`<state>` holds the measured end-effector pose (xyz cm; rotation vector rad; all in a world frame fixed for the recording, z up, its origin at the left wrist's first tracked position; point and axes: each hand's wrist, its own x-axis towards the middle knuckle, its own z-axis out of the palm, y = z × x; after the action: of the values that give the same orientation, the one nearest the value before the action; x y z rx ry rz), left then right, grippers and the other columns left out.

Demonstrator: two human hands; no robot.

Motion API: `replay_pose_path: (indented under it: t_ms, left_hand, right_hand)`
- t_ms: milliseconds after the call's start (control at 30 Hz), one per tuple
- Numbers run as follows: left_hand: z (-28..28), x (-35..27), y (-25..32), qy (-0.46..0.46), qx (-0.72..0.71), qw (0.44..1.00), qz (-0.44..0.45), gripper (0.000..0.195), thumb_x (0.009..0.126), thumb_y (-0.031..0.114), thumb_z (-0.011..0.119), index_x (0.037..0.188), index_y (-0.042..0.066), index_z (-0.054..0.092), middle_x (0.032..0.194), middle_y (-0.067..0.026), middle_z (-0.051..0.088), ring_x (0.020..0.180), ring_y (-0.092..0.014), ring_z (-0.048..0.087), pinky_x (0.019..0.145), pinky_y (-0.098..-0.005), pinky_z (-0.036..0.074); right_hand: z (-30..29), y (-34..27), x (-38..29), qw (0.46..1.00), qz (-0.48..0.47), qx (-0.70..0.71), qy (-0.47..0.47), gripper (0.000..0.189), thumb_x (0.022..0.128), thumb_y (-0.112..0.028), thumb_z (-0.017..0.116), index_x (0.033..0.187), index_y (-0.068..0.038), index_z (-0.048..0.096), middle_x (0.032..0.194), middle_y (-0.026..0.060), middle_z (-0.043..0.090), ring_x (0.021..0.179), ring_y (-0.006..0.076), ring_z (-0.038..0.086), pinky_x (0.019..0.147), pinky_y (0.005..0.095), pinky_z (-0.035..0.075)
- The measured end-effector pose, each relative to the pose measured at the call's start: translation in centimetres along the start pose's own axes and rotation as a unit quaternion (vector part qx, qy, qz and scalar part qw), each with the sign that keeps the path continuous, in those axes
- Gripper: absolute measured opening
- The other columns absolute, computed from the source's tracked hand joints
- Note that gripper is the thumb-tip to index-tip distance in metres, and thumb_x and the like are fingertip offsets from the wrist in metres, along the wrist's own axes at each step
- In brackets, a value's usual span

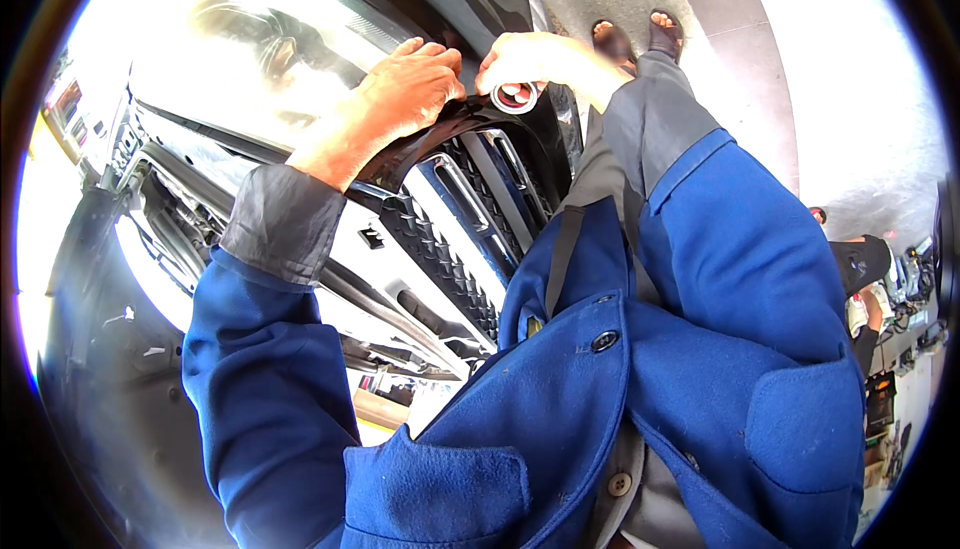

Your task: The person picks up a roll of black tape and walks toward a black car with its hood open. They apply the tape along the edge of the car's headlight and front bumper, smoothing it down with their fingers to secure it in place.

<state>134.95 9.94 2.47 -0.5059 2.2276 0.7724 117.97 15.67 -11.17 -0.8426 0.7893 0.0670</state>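
Observation:
My left hand (412,88) lies with curled fingers on the dark trim between a car's headlight (277,39) and its front grille (450,226); whether anything is pinched under the fingertips cannot be seen. Just to its right, my right hand (536,61) holds a small roll of tape (514,98) by its ring, with fingers showing through the middle. Its fingertips touch or nearly touch the edge of the glossy black bumper (536,125). A short gap separates the two hands. Chrome bars run across the grille below them.
The raised hood (112,384) is at the left, beside the exposed front frame (375,241). Sandalled feet (664,31) stand on the concrete floor at the top. At the right edge are another person's dark-clothed leg (859,260) and assorted gear (911,279).

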Motion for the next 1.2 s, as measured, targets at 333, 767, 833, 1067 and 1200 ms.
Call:
replay_pose_path:
  t_ms: [333, 767, 833, 1067, 1200]
  left_hand:
    - [0.4, 0.6, 0.3, -0.032, 0.042, 0.998, -0.020, 0.023, 0.090, 0.011, 0.059, 0.100, 0.014, 0.079, 0.105, -0.0036, 0.061, 0.115, -0.025, 0.057, 0.112, -0.0432, 0.039]
    - [0.4, 1.6, -0.7, -0.016, 0.084, 0.996, -0.017, 0.022, 0.086, 0.010, 0.062, 0.090, 0.018, 0.081, 0.101, -0.0031, 0.061, 0.109, -0.025, 0.059, 0.100, -0.0397, 0.046]
    - [1.2, 1.3, -0.4, -0.003, 0.103, 0.994, 0.022, 0.022, 0.085, 0.011, 0.061, 0.093, 0.018, 0.081, 0.101, -0.0038, 0.061, 0.109, -0.025, 0.058, 0.096, -0.0400, 0.046]
    - [1.1, 1.2, 0.4, -0.028, 0.075, 0.996, 0.024, 0.022, 0.085, 0.013, 0.064, 0.098, 0.017, 0.082, 0.099, -0.0058, 0.059, 0.106, -0.028, 0.055, 0.093, -0.0387, 0.045]
    - [0.2, 2.2, -0.2, -0.037, -0.070, 0.995, -0.053, 0.031, 0.088, 0.006, 0.060, 0.112, 0.014, 0.077, 0.098, -0.0098, 0.068, 0.099, -0.031, 0.063, 0.088, -0.0426, 0.050]
  right_hand:
    - [0.7, -2.8, -0.7, 0.988, 0.053, -0.144, 0.000, 0.026, 0.082, -0.034, 0.070, 0.074, -0.009, 0.069, 0.068, 0.0022, 0.067, 0.064, 0.0172, 0.066, 0.058, 0.0335, 0.054]
    - [5.6, 23.7, -9.6, 0.923, 0.103, -0.362, -0.073, 0.020, 0.079, -0.026, 0.074, 0.083, -0.006, 0.075, 0.077, 0.0102, 0.074, 0.073, 0.0266, 0.072, 0.067, 0.0417, 0.055]
    - [3.3, 17.1, -12.2, 0.983, 0.112, -0.148, -0.011, 0.014, 0.084, -0.020, 0.069, 0.084, -0.007, 0.075, 0.073, 0.0100, 0.072, 0.073, 0.0193, 0.070, 0.071, 0.0367, 0.053]
    - [0.9, 18.2, -11.9, 0.944, -0.018, -0.061, 0.325, 0.022, 0.088, -0.019, 0.065, 0.085, 0.002, 0.069, 0.071, 0.0058, 0.065, 0.066, 0.0133, 0.061, 0.065, 0.0325, 0.050]
    - [2.1, 17.9, -12.4, 0.949, 0.013, 0.050, 0.310, 0.026, 0.088, -0.025, 0.066, 0.082, 0.001, 0.067, 0.069, 0.0108, 0.065, 0.068, 0.0191, 0.064, 0.067, 0.0368, 0.051]
